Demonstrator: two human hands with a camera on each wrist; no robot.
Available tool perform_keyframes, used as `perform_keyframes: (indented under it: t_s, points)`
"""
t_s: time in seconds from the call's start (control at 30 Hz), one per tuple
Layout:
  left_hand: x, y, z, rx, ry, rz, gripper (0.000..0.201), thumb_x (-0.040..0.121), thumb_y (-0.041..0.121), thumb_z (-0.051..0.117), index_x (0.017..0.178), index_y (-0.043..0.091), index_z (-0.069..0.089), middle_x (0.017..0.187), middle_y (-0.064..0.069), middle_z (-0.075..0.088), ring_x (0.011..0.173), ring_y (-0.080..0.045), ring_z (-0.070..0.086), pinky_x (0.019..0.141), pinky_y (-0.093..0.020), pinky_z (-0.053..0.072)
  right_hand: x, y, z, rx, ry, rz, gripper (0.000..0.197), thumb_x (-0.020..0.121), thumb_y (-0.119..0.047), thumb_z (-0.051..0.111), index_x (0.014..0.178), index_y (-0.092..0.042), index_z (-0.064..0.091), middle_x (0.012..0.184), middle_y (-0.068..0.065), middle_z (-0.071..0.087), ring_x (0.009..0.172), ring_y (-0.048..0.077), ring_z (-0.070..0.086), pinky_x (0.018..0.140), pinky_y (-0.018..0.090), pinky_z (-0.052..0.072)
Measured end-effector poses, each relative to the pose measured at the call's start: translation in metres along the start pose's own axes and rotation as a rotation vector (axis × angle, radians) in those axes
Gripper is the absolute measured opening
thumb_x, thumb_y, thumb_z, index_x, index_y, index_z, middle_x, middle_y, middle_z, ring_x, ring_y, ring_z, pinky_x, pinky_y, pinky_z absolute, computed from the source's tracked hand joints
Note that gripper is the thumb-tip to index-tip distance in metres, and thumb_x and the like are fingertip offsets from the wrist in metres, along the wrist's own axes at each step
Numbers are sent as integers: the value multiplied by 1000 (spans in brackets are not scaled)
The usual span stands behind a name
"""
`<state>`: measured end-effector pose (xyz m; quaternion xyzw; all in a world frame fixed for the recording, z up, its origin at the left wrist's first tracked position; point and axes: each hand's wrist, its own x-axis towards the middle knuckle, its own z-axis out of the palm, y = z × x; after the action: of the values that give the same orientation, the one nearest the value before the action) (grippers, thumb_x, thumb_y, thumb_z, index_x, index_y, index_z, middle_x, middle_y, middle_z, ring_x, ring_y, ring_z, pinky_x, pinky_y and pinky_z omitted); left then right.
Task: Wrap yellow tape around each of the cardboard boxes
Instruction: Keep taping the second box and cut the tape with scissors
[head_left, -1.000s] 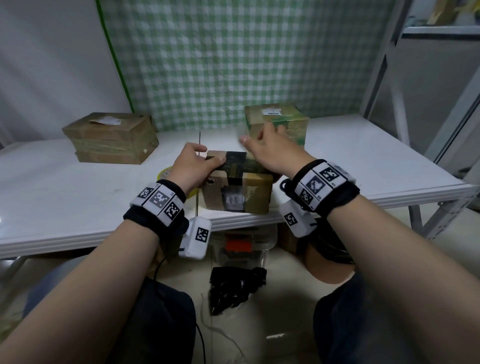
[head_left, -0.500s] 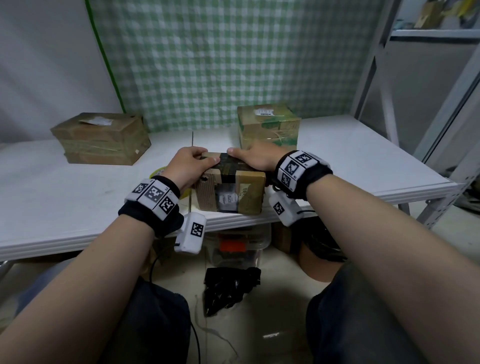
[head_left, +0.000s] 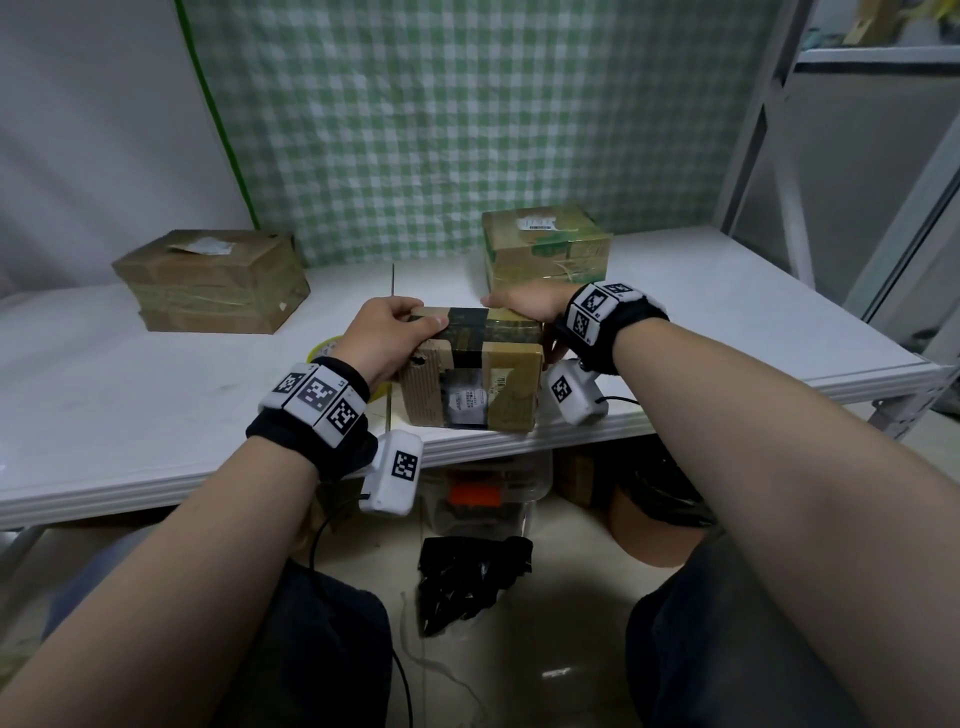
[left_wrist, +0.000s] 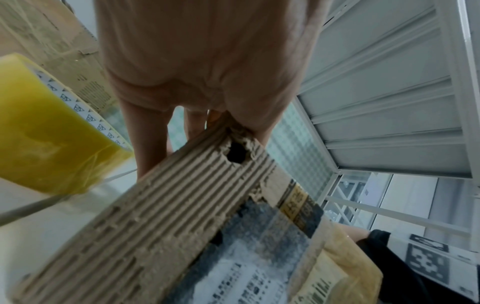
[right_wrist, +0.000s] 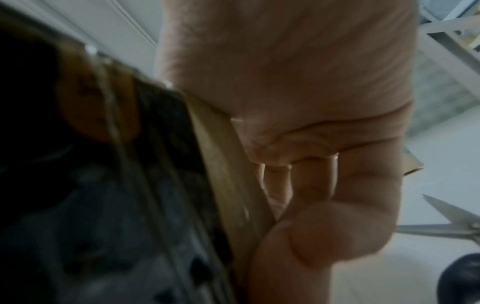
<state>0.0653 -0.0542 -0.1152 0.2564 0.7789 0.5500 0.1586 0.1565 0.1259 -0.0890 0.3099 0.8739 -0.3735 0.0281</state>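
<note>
Cardboard box (head_left: 470, 374) upright, long axis left-right (label facing person); left hand (head_left: 387, 338), right hand (head_left: 524, 306) grip ends.

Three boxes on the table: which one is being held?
The small box at the table's near edge, held between the left hand and right hand. The far-left box and far-middle box sit untouched.
</note>
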Motion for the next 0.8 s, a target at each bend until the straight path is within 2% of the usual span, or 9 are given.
perform_keyframes:
  t_s: [0.1,0.17,0.23,0.33,0.47,0.57,0.67,0.73,0.8]
  points:
    - [-1,-1,-1,-11,-5,-13,53,94,28,72,140,9,56,121,-2,62,81,-7,62,59,-22,48,0,9,1,189,41,92,51,105,-51,43,123,-5,57,97,12,62,61,27,67,48,26,52]
    - [-2,1,-2,-14,-8,-26,51,94,28,72,140,10,56,119,-1,62,79,-8,62,57,-23,48,-1,11,-2,250,98,94,53,105,-51,42,117,-3,59,96,15,64,49,28,67,42,27,51]
    - [-1,2,-2,-25,-12,-46,49,95,29,70,138,11,56,116,-2,63,78,-9,63,56,-25,49,-8,10,-7,219,170,60,56,106,-51,37,116,-2,62,94,14,65,58,30,67,47,27,51]
    - [-2,4,-3,-48,-9,-78,46,96,33,69,135,12,57,109,-3,67,79,-12,64,62,-28,52,-26,11,-13,139,269,12,62,105,-56,33,127,-4,58,99,14,67,71,30,67,64,36,55]
    - [-6,6,-9,-131,2,-142,42,94,35,72,127,13,61,107,-8,71,79,-17,65,49,-27,52,-53,16,-5,236,178,0,70,99,-68,32,154,-26,33,104,15,65,66,34,75,70,53,63]
    - [-9,4,-12,-210,3,-187,43,96,35,69,133,17,56,98,-7,68,71,-21,65,41,-29,54,-59,10,-1,287,232,-113,58,102,-62,35,142,-22,41,107,5,60,70,30,76,61,43,64]
    - [-11,5,-12,-365,-64,-260,37,102,27,60,138,23,50,117,-9,61,85,-24,68,59,-44,64,-52,3,-3,341,391,-267,31,103,-46,49,123,-22,55,114,-2,63,81,22,71,57,33,61]
    - [-14,6,-10,-395,-141,-309,34,105,24,56,138,25,51,125,-9,58,101,-25,66,71,-47,64,-45,3,-3,376,397,-370,23,99,-32,63,121,-25,60,122,-8,64,99,15,68,70,33,61]
    - [-18,9,-7,-353,-227,-354,25,107,23,51,131,19,56,125,-14,61,106,-30,67,71,-45,65,-37,3,-1,317,376,-435,37,94,-24,70,129,-27,60,129,-10,62,116,11,60,88,30,56]
